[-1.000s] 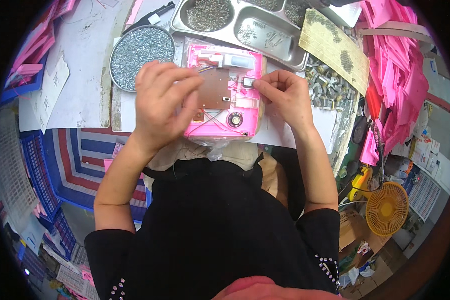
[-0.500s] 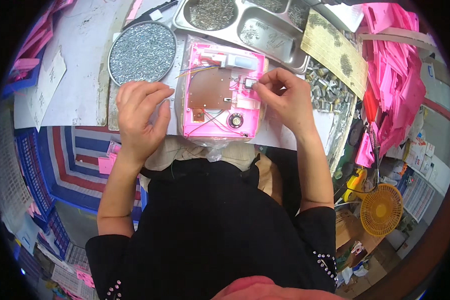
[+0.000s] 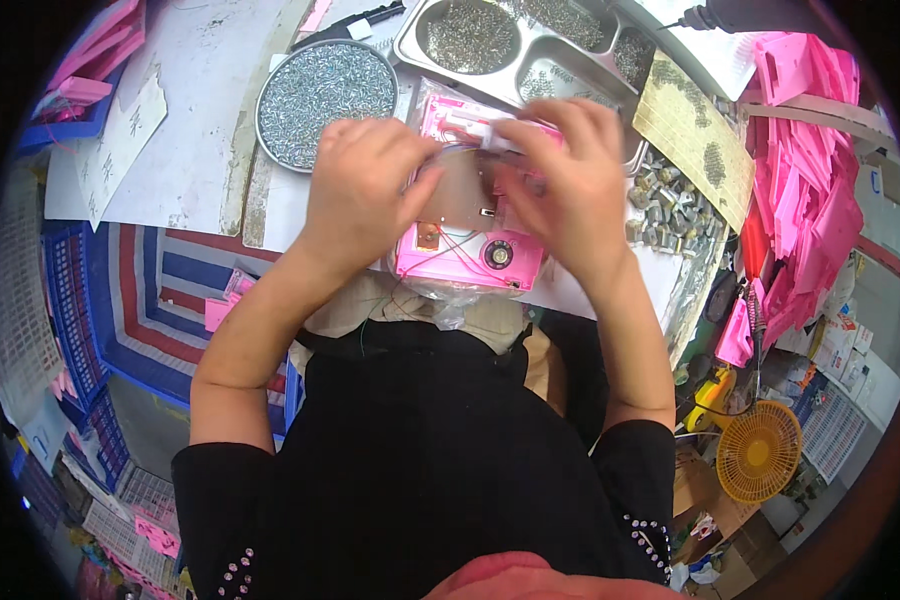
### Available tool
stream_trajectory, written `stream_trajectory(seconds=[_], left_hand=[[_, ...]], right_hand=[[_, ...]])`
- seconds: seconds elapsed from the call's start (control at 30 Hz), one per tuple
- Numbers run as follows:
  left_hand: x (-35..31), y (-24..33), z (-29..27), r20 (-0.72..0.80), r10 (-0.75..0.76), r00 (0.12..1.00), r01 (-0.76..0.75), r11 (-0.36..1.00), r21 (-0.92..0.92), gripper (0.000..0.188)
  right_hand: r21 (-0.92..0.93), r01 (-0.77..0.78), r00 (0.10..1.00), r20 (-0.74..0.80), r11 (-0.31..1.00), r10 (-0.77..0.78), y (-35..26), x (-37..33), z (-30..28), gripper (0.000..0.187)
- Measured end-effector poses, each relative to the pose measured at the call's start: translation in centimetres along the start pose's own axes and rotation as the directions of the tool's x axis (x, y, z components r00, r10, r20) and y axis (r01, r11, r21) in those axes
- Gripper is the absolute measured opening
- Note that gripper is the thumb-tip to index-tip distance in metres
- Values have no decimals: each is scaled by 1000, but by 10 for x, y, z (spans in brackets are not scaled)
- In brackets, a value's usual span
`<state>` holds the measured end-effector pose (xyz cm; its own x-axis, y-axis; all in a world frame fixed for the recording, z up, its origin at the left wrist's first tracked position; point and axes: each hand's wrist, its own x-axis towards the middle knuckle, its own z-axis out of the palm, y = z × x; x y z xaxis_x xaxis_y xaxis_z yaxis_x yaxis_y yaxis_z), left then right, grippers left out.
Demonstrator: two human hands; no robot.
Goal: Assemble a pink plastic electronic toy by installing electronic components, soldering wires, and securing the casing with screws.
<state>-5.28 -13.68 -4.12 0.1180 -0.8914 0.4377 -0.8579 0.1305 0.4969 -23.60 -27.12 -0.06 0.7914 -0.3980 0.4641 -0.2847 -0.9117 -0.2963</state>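
Note:
In front of me lies a pink plastic housing (image 3: 460, 272), partly hidden by both hands. A brown circuit board (image 3: 457, 195) sits in it, with thin wires, a small copper-coloured square piece (image 3: 427, 236) and a round black speaker (image 3: 498, 254). My left hand (image 3: 365, 185) reaches over the housing's left side. Its fingers are bent, with a gap between thumb and fingertips, near the board's upper left edge. Over the right side is my right hand (image 3: 575, 175), smeared by motion, its thumb close to the board. Whether it holds anything cannot be made out.
A round tray of silvery screws (image 3: 327, 104) stands left of the housing. Behind is a metal compartment tray (image 3: 410, 45) with small parts. To the right lie a card with small parts (image 3: 692, 140), metal cylinders (image 3: 675, 212) and stacked pink panels (image 3: 805, 200). A dark-tipped tool (image 3: 730, 16) hangs above.
My left hand has moved right and up, from beside the housing to over it. The right hand has shifted up and turned inward over the board. The whole view has shifted slightly.

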Motion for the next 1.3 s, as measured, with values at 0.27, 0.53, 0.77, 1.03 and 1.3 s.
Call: stream_trajectory(seconds=[0.27,0.53,0.77,1.03,1.3], left_hand=[[-16,7,-4,-29,55,998,-58,995,-82,14],[-14,2,-28,-137,-199,970,147,937,-318,23],[11,17,1,23,-74,997,77,914,-399,22],[38,21,19,167,150,975,-81,930,-360,20],[43,19,21,192,132,973,-31,890,-455,14]], right_hand=[[-52,204,977,68,978,-200,-2,2,30,11],[-36,259,957,144,965,-252,7,-4,9,22],[186,34,999,9,982,-36,7,-42,7,23],[302,-40,994,-81,953,67,10,-49,7,25],[369,-45,992,-93,928,86,21,-48,4,26]])
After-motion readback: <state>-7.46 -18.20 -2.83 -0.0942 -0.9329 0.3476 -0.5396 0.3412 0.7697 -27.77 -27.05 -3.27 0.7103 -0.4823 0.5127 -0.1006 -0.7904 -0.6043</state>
